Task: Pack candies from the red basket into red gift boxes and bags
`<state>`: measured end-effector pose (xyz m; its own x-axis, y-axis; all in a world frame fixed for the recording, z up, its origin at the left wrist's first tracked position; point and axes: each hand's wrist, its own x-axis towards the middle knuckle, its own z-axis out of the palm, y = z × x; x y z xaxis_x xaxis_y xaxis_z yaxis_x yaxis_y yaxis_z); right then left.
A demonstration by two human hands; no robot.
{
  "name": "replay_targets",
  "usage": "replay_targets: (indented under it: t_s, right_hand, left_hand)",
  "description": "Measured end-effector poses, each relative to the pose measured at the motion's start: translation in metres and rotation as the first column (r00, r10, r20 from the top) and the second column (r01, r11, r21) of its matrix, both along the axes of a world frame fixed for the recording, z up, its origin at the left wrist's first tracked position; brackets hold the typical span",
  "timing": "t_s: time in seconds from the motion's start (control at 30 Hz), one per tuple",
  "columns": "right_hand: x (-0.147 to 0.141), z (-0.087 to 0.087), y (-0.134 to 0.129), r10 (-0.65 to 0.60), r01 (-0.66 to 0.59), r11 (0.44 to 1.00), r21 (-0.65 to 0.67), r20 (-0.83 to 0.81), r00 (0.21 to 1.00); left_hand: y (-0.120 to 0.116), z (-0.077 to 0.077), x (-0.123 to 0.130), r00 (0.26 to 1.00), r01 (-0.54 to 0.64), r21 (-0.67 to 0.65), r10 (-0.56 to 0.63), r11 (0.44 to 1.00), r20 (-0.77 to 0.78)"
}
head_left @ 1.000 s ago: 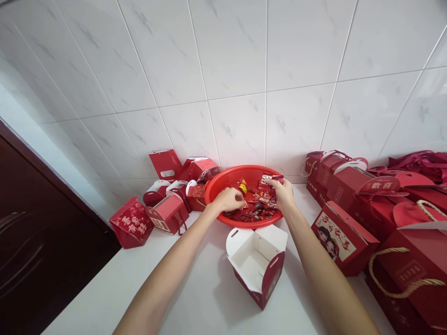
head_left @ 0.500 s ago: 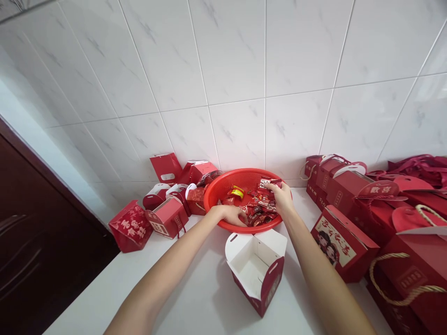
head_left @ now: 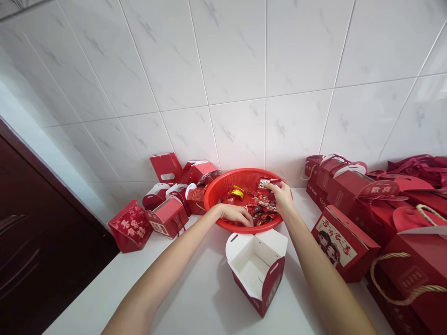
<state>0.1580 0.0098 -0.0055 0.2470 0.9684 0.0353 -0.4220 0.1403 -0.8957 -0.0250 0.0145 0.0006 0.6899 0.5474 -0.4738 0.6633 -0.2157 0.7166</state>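
Note:
A red plastic basket (head_left: pixel 223 182) holds several wrapped candies (head_left: pixel 260 204), most with red wrappers. Over its near left side, my left hand (head_left: pixel 238 213) is open, its fingers stretched out and bent down to the candies. My right hand (head_left: pixel 282 195), above the right side, pinches a red-and-white candy packet (head_left: pixel 267 183) between thumb and fingers. In front of the basket stands an open gift box (head_left: pixel 256 270), white inside and dark red outside, with its flaps up and nothing visible inside.
Small red gift boxes (head_left: pixel 167 216) cluster on the left of the white table (head_left: pixel 195 284). More red boxes (head_left: pixel 349 190), some with rope handles, crowd the right side. A tiled wall (head_left: pixel 237 130) rises behind, and a dark brown panel (head_left: pixel 42 209) is at far left.
My left hand has shifted slightly right across the candies, its fingers stretching out more. My right hand stays in nearly the same place, still holding the candy packet.

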Motion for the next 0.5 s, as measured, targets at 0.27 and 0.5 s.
replay_targets:
  t_s: [0.27,0.5]
  right_hand:
    - [0.000,0.000,0.000,0.007,-0.008,0.999,0.035,0.019,1.000]
    - [0.000,-0.001,0.001,0.022,-0.022,0.999,0.030,0.010,1.000]
  left_hand:
    - [-0.004,0.004,-0.001,0.999,-0.024,0.079,0.026,0.997,-0.024]
    - [-0.008,0.015,-0.003,0.996,0.060,0.085,-0.065,0.995,0.060]
